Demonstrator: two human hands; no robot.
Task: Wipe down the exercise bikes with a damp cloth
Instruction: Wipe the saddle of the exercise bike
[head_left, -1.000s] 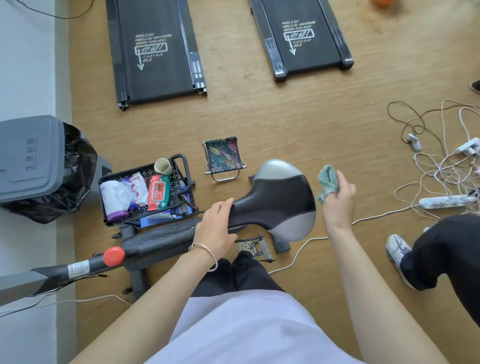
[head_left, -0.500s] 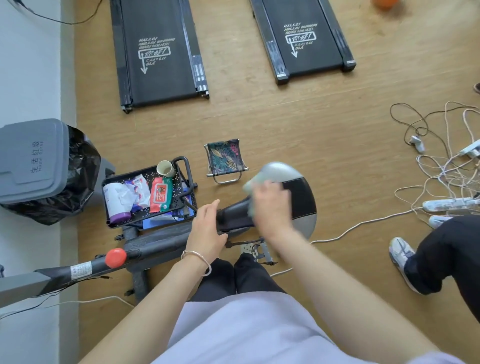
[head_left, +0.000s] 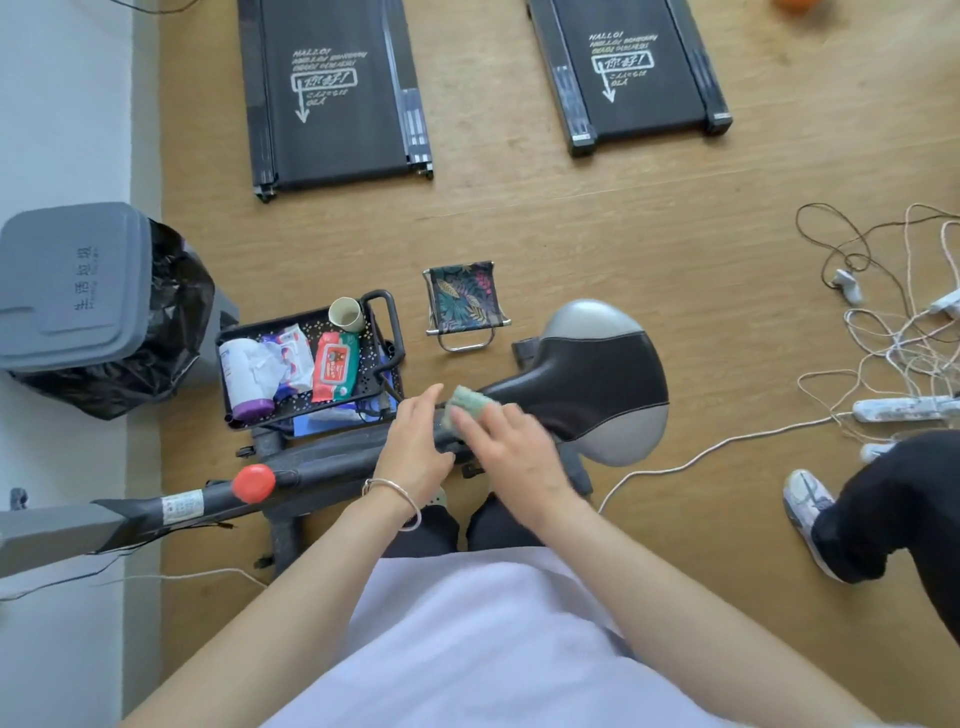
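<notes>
The exercise bike's black and silver saddle (head_left: 592, 384) lies across the middle, with its dark frame (head_left: 322, 462) and red knob (head_left: 253, 482) running left. My right hand (head_left: 511, 449) presses a folded green cloth (head_left: 467, 401) onto the saddle's narrow nose, fingers laid fairly flat over it. Just to its left, my left hand (head_left: 415, 441), a bangle on the wrist, rests on the frame beside the nose with its fingers stretched forward. The nose itself is mostly hidden under both hands.
A black tray (head_left: 384, 312) holds wipes, a bottle and a cup. A small folding stool (head_left: 462, 304) stands beyond the saddle. A grey bin (head_left: 72, 286) is at the left, two treadmills (head_left: 332, 93) at the back. Cables and power strips (head_left: 904, 408) lie at the right, near another person's leg (head_left: 893, 514).
My right hand brought the cloth from beside the saddle's wide end onto the saddle and swept it left to the nose. My left hand slid slightly left along the frame.
</notes>
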